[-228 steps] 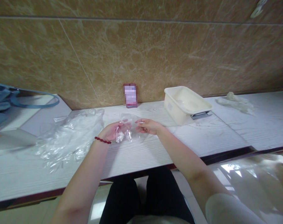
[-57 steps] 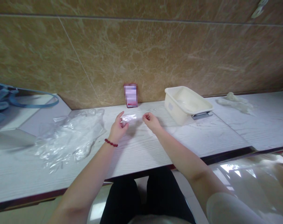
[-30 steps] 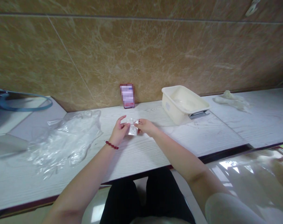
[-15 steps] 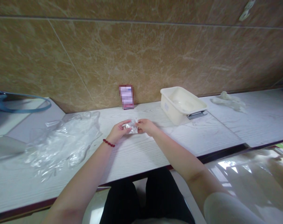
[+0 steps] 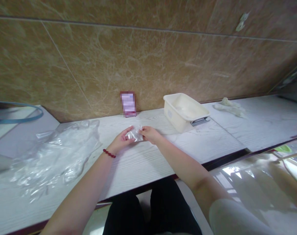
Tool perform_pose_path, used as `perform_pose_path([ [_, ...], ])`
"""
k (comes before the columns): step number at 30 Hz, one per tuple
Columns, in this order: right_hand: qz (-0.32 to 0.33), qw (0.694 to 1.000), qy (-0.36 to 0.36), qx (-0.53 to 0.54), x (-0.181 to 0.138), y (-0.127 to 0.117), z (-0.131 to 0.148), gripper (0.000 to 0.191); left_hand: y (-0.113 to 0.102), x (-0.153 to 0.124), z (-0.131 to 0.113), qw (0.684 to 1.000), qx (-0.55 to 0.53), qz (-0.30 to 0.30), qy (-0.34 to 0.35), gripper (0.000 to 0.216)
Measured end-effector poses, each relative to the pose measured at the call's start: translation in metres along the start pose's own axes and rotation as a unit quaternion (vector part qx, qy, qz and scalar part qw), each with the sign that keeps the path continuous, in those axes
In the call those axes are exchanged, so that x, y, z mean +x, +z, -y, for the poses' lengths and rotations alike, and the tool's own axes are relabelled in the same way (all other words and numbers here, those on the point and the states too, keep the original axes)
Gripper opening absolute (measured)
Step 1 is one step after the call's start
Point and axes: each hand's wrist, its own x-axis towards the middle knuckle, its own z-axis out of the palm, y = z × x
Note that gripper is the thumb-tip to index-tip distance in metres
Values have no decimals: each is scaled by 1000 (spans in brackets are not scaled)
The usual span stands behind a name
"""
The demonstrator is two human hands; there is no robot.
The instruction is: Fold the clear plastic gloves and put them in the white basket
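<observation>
Both hands meet over the middle of the white table point(image 5: 148, 163). My left hand point(image 5: 120, 142), with a red bead bracelet at its wrist, and my right hand point(image 5: 150, 134) pinch a small folded piece of clear plastic point(image 5: 136, 133) between their fingertips, just above the tabletop. To the left lies a loose heap of clear plastic bags point(image 5: 57, 153). A cream plastic tub point(image 5: 185, 111) stands to the right of my hands, near the wall.
A small red and white card point(image 5: 128, 104) leans on the brown tiled wall behind my hands. Crumpled pale material point(image 5: 230, 106) lies far right on the table. A blue strap point(image 5: 16, 114) shows at far left. Shiny plastic sheeting point(image 5: 260, 182) spreads lower right.
The plastic piece, wide and loose at first, has been folded down into a small packet held between both hands. The view has swung a little to the right.
</observation>
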Motion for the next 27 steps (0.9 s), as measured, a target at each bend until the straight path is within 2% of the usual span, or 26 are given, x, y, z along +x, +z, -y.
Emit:
perform_pose_path([
  [3,-36,995,-56,-72,-1,-11,12,6,-2,3,1,998,-49,-30,-3,68],
  [5,-55,982,-110,-140,-6,-26,35,8,-3,4,1,997,-74,-33,-20,63],
  [8,-99,945,-205,-234,-20,-64,93,11,-3,4,0,996,-81,-27,-40,60],
  [10,-158,918,-216,-292,-28,-95,137,9,-3,4,-1,996,-74,-22,-49,60],
  [12,-209,874,-176,-401,-31,-128,173,6,-3,4,-1,996,-73,-10,-51,60],
  [13,-222,865,-164,-419,-30,-143,186,8,-3,4,0,996,-76,-1,-48,60],
  [14,-228,858,-149,-436,-27,-156,195,13,-4,4,0,996,-81,7,-45,60],
  [16,-257,815,-76,-514,-15,-177,202,17,-5,5,2,995,-93,15,-39,60],
  [17,-273,806,-28,-524,-7,-184,201,18,-5,5,2,994,-97,13,-39,60],
  [19,-269,821,78,-498,11,-194,194,17,-6,6,4,994,-102,9,-41,59],
  [21,-237,846,163,-448,28,-198,185,12,-6,7,5,994,-103,12,-38,57],
  [24,-219,857,204,-419,45,-195,170,5,-7,8,7,994,-99,24,-29,54],
  [27,-221,844,218,-438,53,-189,156,7,-8,9,9,995,-90,29,-27,52],
])
